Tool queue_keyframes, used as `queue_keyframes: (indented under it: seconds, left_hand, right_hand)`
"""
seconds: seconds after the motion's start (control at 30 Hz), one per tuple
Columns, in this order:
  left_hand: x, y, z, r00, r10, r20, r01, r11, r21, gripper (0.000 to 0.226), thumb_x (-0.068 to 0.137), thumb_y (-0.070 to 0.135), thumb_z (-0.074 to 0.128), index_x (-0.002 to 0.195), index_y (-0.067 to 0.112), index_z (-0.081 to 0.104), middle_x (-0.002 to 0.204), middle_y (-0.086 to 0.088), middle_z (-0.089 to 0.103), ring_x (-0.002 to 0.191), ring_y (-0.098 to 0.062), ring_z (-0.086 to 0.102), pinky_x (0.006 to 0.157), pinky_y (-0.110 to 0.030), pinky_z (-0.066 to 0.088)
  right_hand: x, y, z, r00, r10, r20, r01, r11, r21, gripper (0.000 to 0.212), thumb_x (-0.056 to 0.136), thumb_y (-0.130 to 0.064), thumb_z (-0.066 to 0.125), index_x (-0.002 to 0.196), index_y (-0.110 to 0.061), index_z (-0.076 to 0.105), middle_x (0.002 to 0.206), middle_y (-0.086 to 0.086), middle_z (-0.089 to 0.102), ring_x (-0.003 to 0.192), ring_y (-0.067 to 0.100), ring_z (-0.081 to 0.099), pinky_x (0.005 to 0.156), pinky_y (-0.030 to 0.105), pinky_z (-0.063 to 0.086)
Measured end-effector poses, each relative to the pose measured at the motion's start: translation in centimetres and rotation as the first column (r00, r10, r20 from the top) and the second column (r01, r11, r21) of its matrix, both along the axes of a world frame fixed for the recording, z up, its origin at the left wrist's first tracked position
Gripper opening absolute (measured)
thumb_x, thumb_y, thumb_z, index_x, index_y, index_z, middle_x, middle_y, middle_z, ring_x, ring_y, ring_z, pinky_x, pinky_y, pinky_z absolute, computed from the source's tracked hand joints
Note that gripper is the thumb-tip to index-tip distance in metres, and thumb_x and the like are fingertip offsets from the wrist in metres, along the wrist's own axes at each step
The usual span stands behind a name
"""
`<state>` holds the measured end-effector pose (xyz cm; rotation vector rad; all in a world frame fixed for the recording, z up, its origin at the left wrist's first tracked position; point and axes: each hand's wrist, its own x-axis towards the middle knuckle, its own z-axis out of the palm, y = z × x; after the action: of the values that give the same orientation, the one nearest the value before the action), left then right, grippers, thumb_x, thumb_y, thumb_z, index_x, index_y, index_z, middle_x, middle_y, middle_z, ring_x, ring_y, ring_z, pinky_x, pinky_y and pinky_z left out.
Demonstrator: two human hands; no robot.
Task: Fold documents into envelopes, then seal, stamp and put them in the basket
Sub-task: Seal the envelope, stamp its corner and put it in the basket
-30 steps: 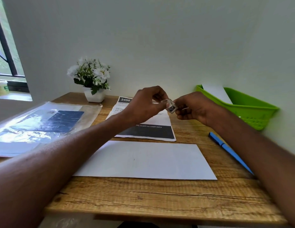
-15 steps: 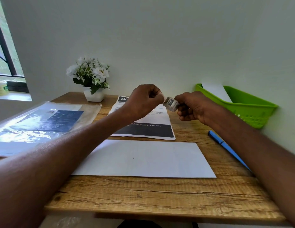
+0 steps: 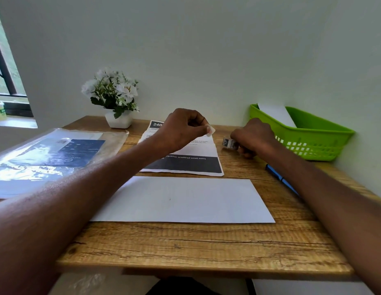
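Note:
A plain white envelope [image 3: 185, 201] lies flat on the wooden desk [image 3: 185, 245] in front of me. Behind it lies a folded printed document [image 3: 191, 162] with a black band. My left hand [image 3: 183, 129] hovers above that document and pinches a small white stamp [image 3: 211, 131] between thumb and forefinger. My right hand [image 3: 252, 138] grips a small roll of stamps [image 3: 229, 143] low over the desk beside the green basket [image 3: 317, 143]. A white envelope [image 3: 276, 114] leans inside the basket.
A clear plastic sleeve [image 3: 53, 156] holding dark blue papers lies at the left. A white pot of white flowers [image 3: 115, 103] stands at the back against the wall. A blue pen [image 3: 281, 179] lies on the right under my right forearm.
My hands have parted. The left one has come away with a single stamp. The right one has carried the roll down and to the right, close to the basket.

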<state>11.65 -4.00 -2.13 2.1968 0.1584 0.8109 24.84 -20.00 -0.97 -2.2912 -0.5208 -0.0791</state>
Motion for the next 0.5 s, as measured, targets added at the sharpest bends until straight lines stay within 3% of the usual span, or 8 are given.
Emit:
queue_keyframes:
  seconds: [0.1, 0.2, 0.23, 0.33, 0.4, 0.43, 0.5]
  left_hand:
    - [-0.1, 0.0, 0.0, 1.000, 0.001, -0.010, -0.001, 1.000, -0.002, 0.015, 0.086, 0.028, 0.084, 0.093, 0.015, 0.080, 0.089, 0.007, 0.080, 0.088, -0.010, 0.074, 0.081, -0.019, 0.056]
    - [-0.1, 0.0, 0.0, 1.000, 0.003, -0.004, -0.003, 1.000, -0.016, 0.013, 0.087, 0.025, 0.083, 0.094, 0.014, 0.081, 0.090, 0.006, 0.080, 0.091, -0.011, 0.075, 0.082, -0.022, 0.056]
    - [0.0, 0.0, 0.0, 1.000, 0.000, -0.002, 0.000, 1.000, -0.025, 0.012, 0.088, 0.023, 0.083, 0.095, 0.014, 0.081, 0.092, 0.005, 0.080, 0.093, -0.013, 0.075, 0.084, -0.024, 0.057]
    - [0.0, 0.0, 0.0, 1.000, -0.021, -0.004, 0.020, 0.997, -0.070, 0.009, 0.090, 0.018, 0.080, 0.096, 0.011, 0.081, 0.094, 0.000, 0.081, 0.095, -0.017, 0.075, 0.088, -0.029, 0.058]
    - [0.0, 0.1, -0.1, 0.999, -0.039, 0.008, 0.039, 0.991, -0.124, 0.009, 0.092, 0.018, 0.078, 0.095, 0.010, 0.081, 0.090, 0.001, 0.080, 0.085, -0.010, 0.073, 0.076, -0.020, 0.055]
    - [0.0, 0.2, 0.0, 0.999, -0.043, 0.021, 0.046, 0.987, -0.154, 0.009, 0.093, 0.019, 0.077, 0.095, 0.011, 0.081, 0.088, 0.002, 0.080, 0.081, -0.006, 0.070, 0.070, -0.015, 0.051]
    - [0.0, 0.4, 0.3, 0.997, -0.047, 0.057, 0.058, 0.973, -0.223, 0.011, 0.093, 0.024, 0.077, 0.096, 0.014, 0.080, 0.089, 0.001, 0.080, 0.084, -0.008, 0.071, 0.072, -0.019, 0.053]
  right_hand:
    - [-0.1, 0.2, 0.0, 0.999, 0.016, 0.040, -0.014, 0.999, -0.045, 0.015, 0.082, -0.016, 0.064, 0.075, -0.002, 0.068, 0.044, 0.004, 0.064, 0.031, 0.014, 0.060, 0.033, 0.020, 0.044]
    - [-0.1, 0.1, -0.1, 0.995, 0.038, 0.087, -0.029, 0.994, -0.109, 0.021, 0.083, -0.022, 0.068, 0.073, -0.004, 0.067, 0.043, 0.000, 0.064, 0.031, 0.011, 0.059, 0.030, 0.017, 0.040]
    - [0.0, 0.0, -0.1, 0.993, 0.048, 0.111, -0.031, 0.989, -0.144, 0.024, 0.084, -0.026, 0.068, 0.076, -0.004, 0.067, 0.049, 0.002, 0.068, 0.037, 0.012, 0.063, 0.034, 0.018, 0.043]
    - [0.2, -0.1, -0.3, 0.934, 0.035, 0.354, 0.069, 0.958, -0.278, 0.036, 0.088, -0.041, 0.065, 0.097, -0.007, 0.069, 0.096, 0.012, 0.073, 0.088, 0.029, 0.068, 0.063, 0.029, 0.045]
    - [-0.2, 0.0, 0.2, 0.870, 0.032, 0.492, 0.040, 0.990, -0.135, 0.032, 0.091, -0.041, 0.063, 0.098, -0.012, 0.072, 0.099, 0.009, 0.073, 0.095, 0.030, 0.068, 0.071, 0.031, 0.046]
    - [-0.5, 0.1, 0.7, 0.867, 0.064, 0.494, -0.069, 0.998, -0.008, 0.028, 0.091, -0.040, 0.064, 0.095, -0.015, 0.074, 0.093, 0.005, 0.075, 0.091, 0.025, 0.070, 0.071, 0.030, 0.050]
    - [-1.6, 0.5, 1.9, 0.916, 0.266, 0.300, -0.349, 0.896, 0.274, 0.023, 0.093, -0.039, 0.070, 0.091, -0.017, 0.075, 0.082, 0.000, 0.076, 0.079, 0.017, 0.075, 0.068, 0.032, 0.060]
